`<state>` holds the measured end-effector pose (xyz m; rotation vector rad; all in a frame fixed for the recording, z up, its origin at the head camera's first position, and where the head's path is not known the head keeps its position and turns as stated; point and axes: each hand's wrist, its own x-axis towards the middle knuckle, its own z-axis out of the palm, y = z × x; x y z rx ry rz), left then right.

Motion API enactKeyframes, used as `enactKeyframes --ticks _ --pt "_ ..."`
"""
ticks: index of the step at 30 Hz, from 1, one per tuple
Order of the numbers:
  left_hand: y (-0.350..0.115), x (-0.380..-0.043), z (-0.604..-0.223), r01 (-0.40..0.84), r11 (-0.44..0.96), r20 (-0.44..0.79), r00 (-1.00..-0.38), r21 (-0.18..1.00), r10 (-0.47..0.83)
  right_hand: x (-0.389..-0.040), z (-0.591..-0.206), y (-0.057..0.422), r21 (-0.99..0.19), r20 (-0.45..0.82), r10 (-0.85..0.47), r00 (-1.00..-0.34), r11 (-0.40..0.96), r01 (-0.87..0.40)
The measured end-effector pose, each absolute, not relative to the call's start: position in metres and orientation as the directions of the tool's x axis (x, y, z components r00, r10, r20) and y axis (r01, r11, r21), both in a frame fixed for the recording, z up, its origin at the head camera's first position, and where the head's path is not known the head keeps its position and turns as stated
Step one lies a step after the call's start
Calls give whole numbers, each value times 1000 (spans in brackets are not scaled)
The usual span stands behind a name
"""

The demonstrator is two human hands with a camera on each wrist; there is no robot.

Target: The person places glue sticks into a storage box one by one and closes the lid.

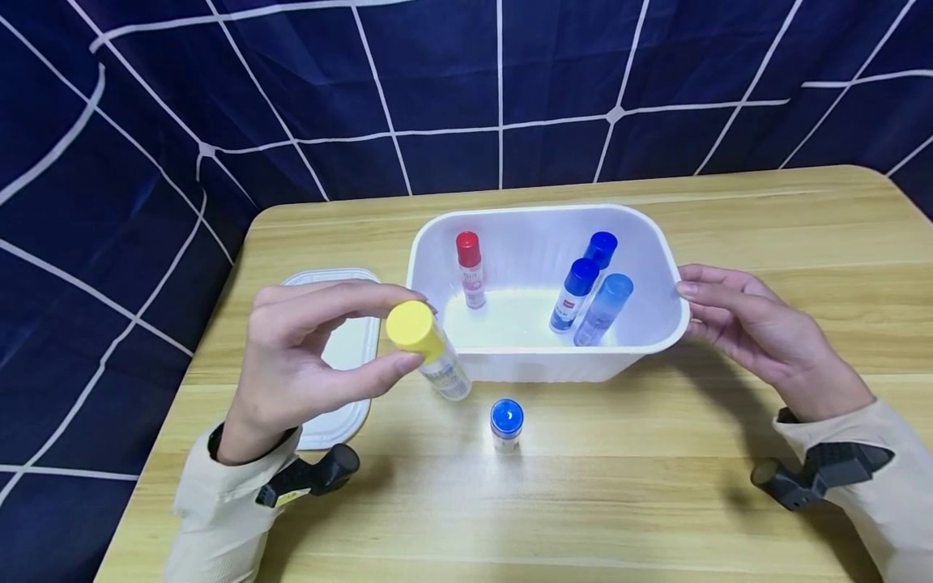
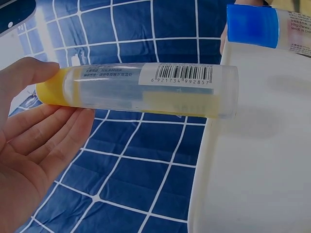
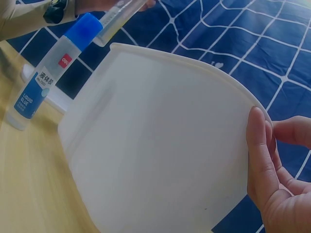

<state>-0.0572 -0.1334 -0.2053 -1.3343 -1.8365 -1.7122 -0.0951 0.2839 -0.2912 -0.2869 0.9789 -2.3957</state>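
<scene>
My left hand (image 1: 306,348) pinches the yellow cap of a clear glue bottle (image 1: 446,374) between thumb and fingers. The bottle is held at the front left corner of a white plastic box (image 1: 547,366), outside its rim; a barcode label faces the left wrist view. At the box's right end, my right hand (image 1: 758,324) grips the rim, thumb on the inside. A blue-capped liquid glue bottle (image 3: 43,75) stands upright on the table in front of the box. Inside stand a red-capped bottle (image 1: 472,275) at left, and two dark-blue-capped ones (image 1: 568,304) beside a light-blue-capped one (image 1: 603,312) at right.
A white lid (image 1: 353,344) lies flat on the wooden table (image 1: 619,502), left of the box and partly behind my left hand. A dark blue cloth (image 1: 452,81) with white grid lines hangs behind the table and along its left side.
</scene>
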Motion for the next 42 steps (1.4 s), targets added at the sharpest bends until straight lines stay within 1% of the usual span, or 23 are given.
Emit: enactKeyframes --ticks 18,32,42 --pt "-134 -59 -208 776 -125 745 -529 619 407 -96 -291 284 -713 -7 -553 -833 -581 392" --pt "-134 -61 -209 772 -124 743 -537 624 400 -95 -292 285 -698 -14 -541 -841 -596 396" --pt "-136 -60 -208 757 -157 758 -570 635 316 -95 -291 285 -692 -16 -539 -842 -602 399"
